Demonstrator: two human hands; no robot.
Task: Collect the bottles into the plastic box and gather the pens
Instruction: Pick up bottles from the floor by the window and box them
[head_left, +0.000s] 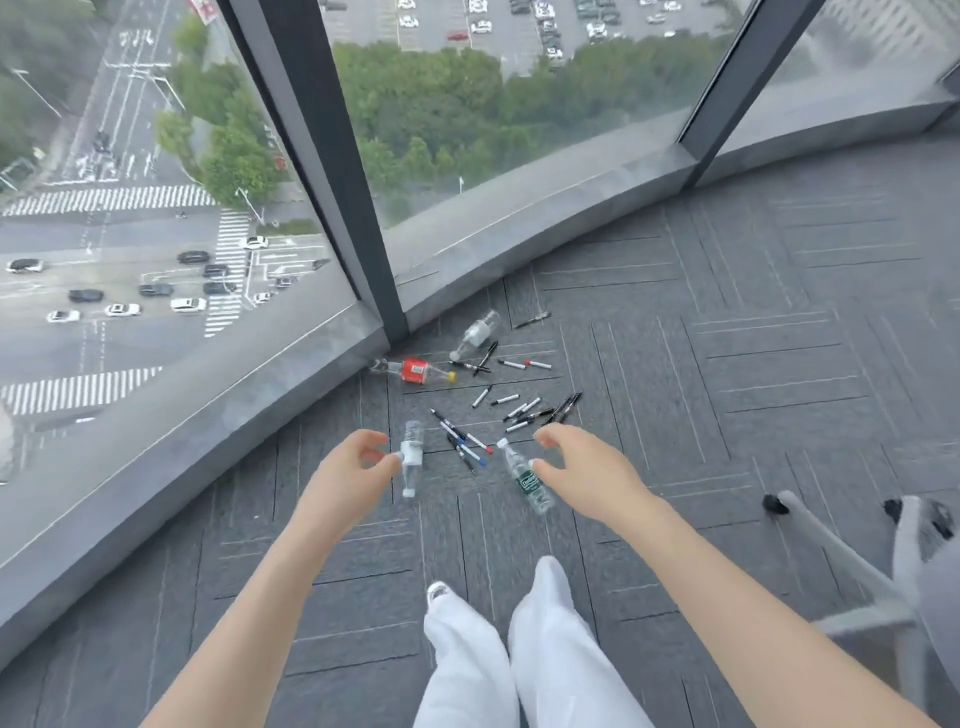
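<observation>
Several bottles lie on the grey carpet. A clear bottle with a white label (413, 449) is just right of my left hand (353, 467). A green-labelled bottle (530, 483) lies just left of my right hand (582, 467). Both hands are stretched forward with fingers loosely curved and hold nothing. Farther off, by the window, lie a red-labelled bottle (415, 370) and another clear bottle (475, 335). Several pens (519, 410) are scattered between the bottles. No plastic box is in view.
A low grey window sill (208, 431) and a dark window post (363, 234) bound the floor at left and behind the bottles. A grey chair base with castors (857, 561) stands at the right. My white-trousered legs (467, 654) are below.
</observation>
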